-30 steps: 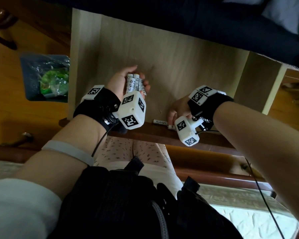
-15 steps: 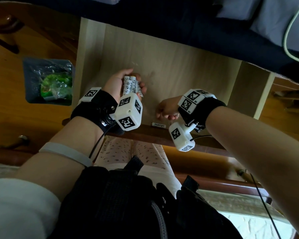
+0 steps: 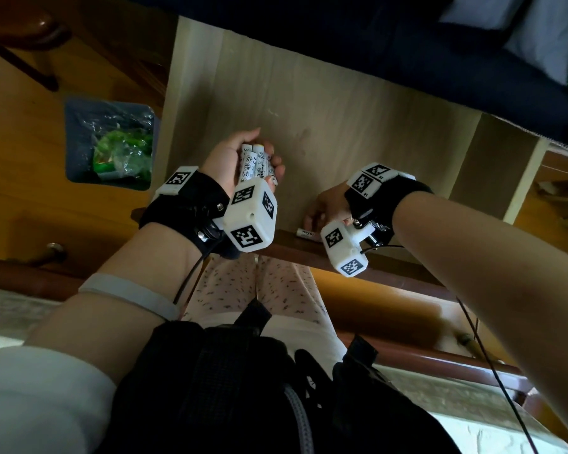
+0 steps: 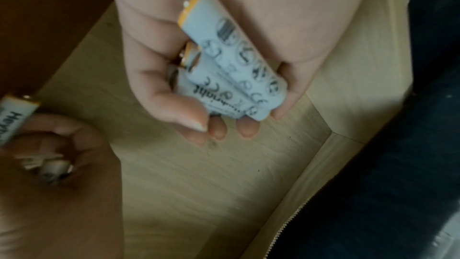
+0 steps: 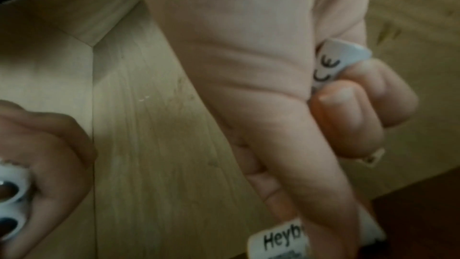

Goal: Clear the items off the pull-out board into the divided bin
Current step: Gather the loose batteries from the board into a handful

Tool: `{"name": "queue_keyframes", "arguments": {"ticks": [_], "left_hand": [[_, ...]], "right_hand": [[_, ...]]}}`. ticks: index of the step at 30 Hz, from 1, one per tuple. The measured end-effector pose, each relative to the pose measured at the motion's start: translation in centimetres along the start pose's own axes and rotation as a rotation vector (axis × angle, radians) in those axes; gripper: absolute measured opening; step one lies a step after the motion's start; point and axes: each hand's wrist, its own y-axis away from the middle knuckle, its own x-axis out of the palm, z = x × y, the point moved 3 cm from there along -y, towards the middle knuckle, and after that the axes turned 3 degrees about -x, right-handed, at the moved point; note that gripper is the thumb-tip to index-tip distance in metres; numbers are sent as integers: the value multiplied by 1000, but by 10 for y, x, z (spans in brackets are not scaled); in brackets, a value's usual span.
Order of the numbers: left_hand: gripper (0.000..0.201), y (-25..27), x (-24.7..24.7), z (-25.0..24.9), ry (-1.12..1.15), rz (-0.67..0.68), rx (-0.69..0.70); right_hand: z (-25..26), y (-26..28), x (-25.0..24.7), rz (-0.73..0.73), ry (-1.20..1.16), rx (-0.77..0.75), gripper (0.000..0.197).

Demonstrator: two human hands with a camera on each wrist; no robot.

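My left hand [image 3: 233, 158] hovers palm up over the pale wooden pull-out board [image 3: 358, 119] and grips a bunch of white batteries [image 3: 254, 165]. The left wrist view shows its fingers [image 4: 216, 129] curled round the batteries [image 4: 231, 78]. My right hand [image 3: 322, 208] sits at the board's front edge, fisted round a white battery [image 5: 341, 54]. A loose battery [image 3: 305, 233] printed "Heyb" lies on the edge under that hand. The thumb [image 5: 298, 164] points down at the loose battery [image 5: 276, 241]; I cannot tell if it touches.
A blue bin [image 3: 109, 142] lined with clear plastic, with green stuff inside, stands on the floor left of the board. A dark cloth [image 3: 407, 44] covers the desk above the board's far end. My lap is below the front edge.
My right hand has slid a little left along the front edge, over the loose battery. The left hand has held its batteries almost still.
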Motion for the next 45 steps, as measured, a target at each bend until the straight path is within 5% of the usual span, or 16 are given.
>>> {"name": "queue_keyframes", "arguments": {"ticks": [6,12,20,23,26,29,33,38,45], "left_hand": [[38,4,2,-1,-6,-8,13],[41,32,29,-14,-14,61,76],[46,103,80,-62,-21,255,99],[32,143,102,-89,-33,352,125],[40,175,116,-117,-32,411,137],[48,196,115,-154,-47,397,220],[46,216,100,-204,-58,262,397],[40,220,76,-258,-94,84,481],[38,201,61,-300,-219,118,343]], "right_hand": [[4,1,1,109,-152,-49,6],[38,45,-9,-54,-335,-220,15],[82,151,-59,-186,-943,-542,15],[106,192,-89,-262,-1017,-668,16],[141,228,-112,-376,-1051,-784,22],[176,244,-135,-534,-1235,-835,27],[224,241,-159,-492,-1564,-954,30],[270,221,-195,-578,-1725,-847,13],[305,215,-213,-704,-1677,-694,17]]}}
